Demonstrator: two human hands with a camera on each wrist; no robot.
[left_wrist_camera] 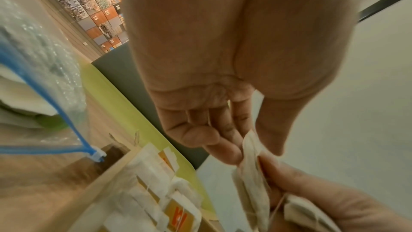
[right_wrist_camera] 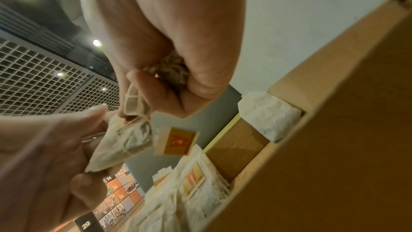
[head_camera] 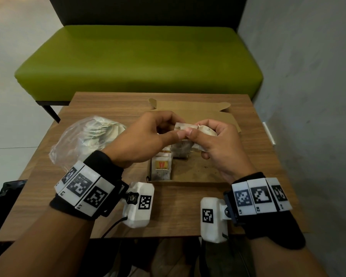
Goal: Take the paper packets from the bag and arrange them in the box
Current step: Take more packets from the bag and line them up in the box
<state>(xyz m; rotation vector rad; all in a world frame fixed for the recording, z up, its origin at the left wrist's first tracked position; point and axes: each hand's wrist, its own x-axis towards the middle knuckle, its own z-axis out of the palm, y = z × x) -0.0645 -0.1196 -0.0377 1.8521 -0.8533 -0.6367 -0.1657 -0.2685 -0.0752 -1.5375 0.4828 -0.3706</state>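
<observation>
From the head view, the left hand (head_camera: 146,136) and right hand (head_camera: 216,142) both pinch paper packets (head_camera: 185,127) above the open box (head_camera: 190,172), where a few packets already stand at its left side; the bag (head_camera: 84,140) lies on the worktop (head_camera: 178,212) to the left, more packets inside.

In the left wrist view, fingertips (left_wrist_camera: 231,154) clamp one packet's edge, its string (left_wrist_camera: 277,205) trailing to the other hand.

In the right wrist view, the right hand's fingers curl round a crumpled bunch, with a tag (right_wrist_camera: 177,141) dangling. Tangled strings could likely drag a second packet out or tear the paper.
</observation>
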